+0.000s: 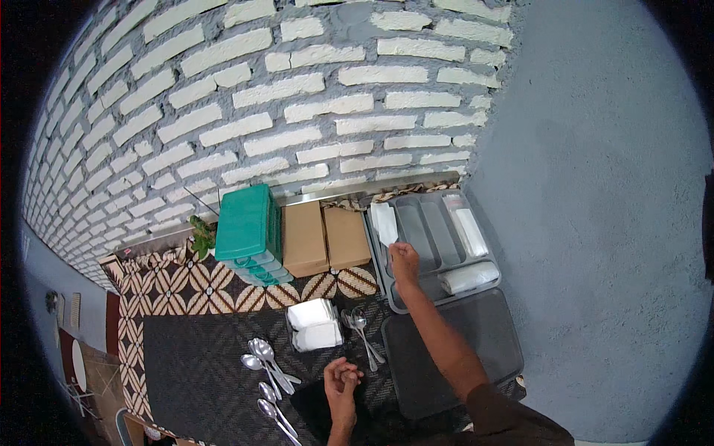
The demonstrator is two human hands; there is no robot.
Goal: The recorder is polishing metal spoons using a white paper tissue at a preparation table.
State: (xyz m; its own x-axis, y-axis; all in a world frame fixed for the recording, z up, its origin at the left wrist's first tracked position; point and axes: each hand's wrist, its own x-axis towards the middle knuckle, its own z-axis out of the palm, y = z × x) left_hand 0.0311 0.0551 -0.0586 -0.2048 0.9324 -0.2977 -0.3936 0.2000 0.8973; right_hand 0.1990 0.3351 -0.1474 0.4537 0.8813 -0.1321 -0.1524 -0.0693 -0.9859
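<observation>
My right hand pinches the narrow near end of a folded white napkin. The napkin lies over the left compartment of a grey plastic cutlery tray. Hovering low over the dark mat, my left hand has its fingers loosely curled, with nothing visible in them. Beyond it, a clear container holds a stack of white napkins. Two metal spoons lie crossed to the right of that stack. Several more spoons lie on the mat to its lower left.
Inside the tray are plastic-wrapped white packs. A dark grey lid lies in front of it, under my right forearm. Two brown cardboard boxes and a green-lidded drawer unit stand against the brick wall, near a plant.
</observation>
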